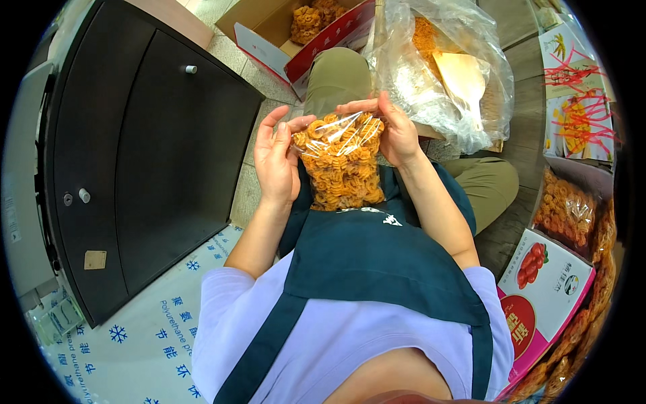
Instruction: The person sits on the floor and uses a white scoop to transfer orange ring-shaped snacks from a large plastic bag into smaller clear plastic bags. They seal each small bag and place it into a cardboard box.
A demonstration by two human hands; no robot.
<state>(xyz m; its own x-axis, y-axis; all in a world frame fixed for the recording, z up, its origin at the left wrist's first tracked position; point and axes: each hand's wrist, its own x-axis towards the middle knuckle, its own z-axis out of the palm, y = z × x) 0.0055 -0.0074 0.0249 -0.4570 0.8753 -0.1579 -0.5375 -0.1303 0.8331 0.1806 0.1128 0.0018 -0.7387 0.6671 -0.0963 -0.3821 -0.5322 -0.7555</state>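
A clear plastic bag packed with orange-brown, ridged ring-shaped snacks (pixel 345 166) stands upright at my lap, against the dark green apron (pixel 373 252). My left hand (pixel 277 156) is at the bag's upper left corner, its thumb raised and fingertips behind the film. At the upper right corner, my right hand (pixel 396 131) has the film between thumb and fingers. Glare lies across the upper part of the bag. Whether its top is sealed cannot be made out.
Beyond my knee sits a red and white carton (pixel 328 38) with more snacks inside. A wooden paddle (pixel 462 81) lies on a clear plastic sheet (pixel 404 96) beside orange crumbs (pixel 425 38). A black cabinet (pixel 166 151) stands left; a bagged snack pack (pixel 565 207) and printed boxes (pixel 550 288) line the right.
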